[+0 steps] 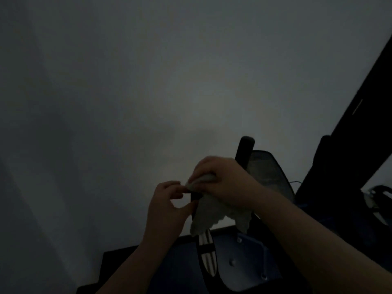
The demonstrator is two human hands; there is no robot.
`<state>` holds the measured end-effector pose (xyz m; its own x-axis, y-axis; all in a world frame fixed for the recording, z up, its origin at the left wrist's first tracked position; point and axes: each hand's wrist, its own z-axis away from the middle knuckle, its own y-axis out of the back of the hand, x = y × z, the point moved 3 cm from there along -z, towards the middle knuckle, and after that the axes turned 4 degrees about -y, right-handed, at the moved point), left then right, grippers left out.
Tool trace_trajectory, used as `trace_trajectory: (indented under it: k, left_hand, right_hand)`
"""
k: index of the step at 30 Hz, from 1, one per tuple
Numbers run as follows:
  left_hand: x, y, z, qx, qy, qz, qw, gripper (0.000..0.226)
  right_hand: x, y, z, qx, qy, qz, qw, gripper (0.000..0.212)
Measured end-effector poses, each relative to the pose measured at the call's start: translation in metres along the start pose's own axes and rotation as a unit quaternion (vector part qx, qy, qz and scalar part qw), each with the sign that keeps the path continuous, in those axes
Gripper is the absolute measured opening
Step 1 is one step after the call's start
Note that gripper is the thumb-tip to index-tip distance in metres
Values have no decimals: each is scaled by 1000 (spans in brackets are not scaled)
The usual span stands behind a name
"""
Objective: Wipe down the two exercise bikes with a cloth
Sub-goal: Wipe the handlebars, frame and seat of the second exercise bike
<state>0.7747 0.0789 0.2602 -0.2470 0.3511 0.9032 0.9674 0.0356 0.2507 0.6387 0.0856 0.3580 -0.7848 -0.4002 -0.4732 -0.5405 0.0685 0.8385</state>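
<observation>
Cloth [212,211] draped over the bike's upright handlebar [244,151], hanging down. Right hand [224,181] clamps it on top, fingers curled round; left hand [167,204] just beside, pinching the cloth's edge. Bar runs upward, away.

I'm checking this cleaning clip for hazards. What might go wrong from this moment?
The room is very dim, so smears on the dark bike handlebar may go unseen. The right hand bunches the cloth while the left hand only pinches its edge; the loose hanging part could perhaps slip free or snag on the bike's console.
</observation>
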Motion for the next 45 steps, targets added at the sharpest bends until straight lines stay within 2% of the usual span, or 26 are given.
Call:
trace_trajectory:
  k: [4,5,7,10,14,16,19,22,25,29,32,35,39,45]
  left_hand:
    - [-1,1,-4,-5,3,-5,1000,26]
    - [-2,1,-5,-6,4,-2,1000,26]
    - [-3,0,-5,-10,2,10,1000,27]
    - [-5,0,-5,-13,-2,45,999,29]
    - [-3,1,-10,-52,10,47,997,26]
    - [1,2,-14,-71,-5,55,996,28]
    - [9,5,-18,-98,-70,39,992,35]
    - [13,7,-22,-135,-127,11,983,34]
    - [11,10,-28,-169,-186,-28,967,32]
    - [9,14,-33,-207,-289,-85,931,34]
    - [11,13,-29,-220,-366,-135,894,38]
    - [12,9,-15,-238,-430,-157,857,33]
    - [9,2,4,-245,-456,-174,838,27]
    - [5,-11,33,-293,-440,-206,824,30]
  right_hand:
    - [21,16,-4,-23,-104,125,986,12]
    - [25,18,-4,2,-110,113,987,12]
    - [21,14,-6,50,-91,11,995,11]
    - [17,-2,-9,-22,-86,-94,992,10]
    - [43,12,2,-26,-143,-3,989,11]
    - [50,7,12,49,-159,-54,985,12]
    - [45,-21,29,175,-202,-232,935,13]
    - [45,-47,48,205,-250,-351,879,18]
    - [46,-59,64,206,-275,-355,869,17]
    - [46,-71,83,177,-312,-333,872,17]
    - [46,-71,100,132,-337,-314,877,18]
    - [43,-68,114,86,-351,-284,888,20]
    - [44,-69,131,-17,-358,-212,909,25]
    - [33,-54,145,-136,-322,-89,933,22]
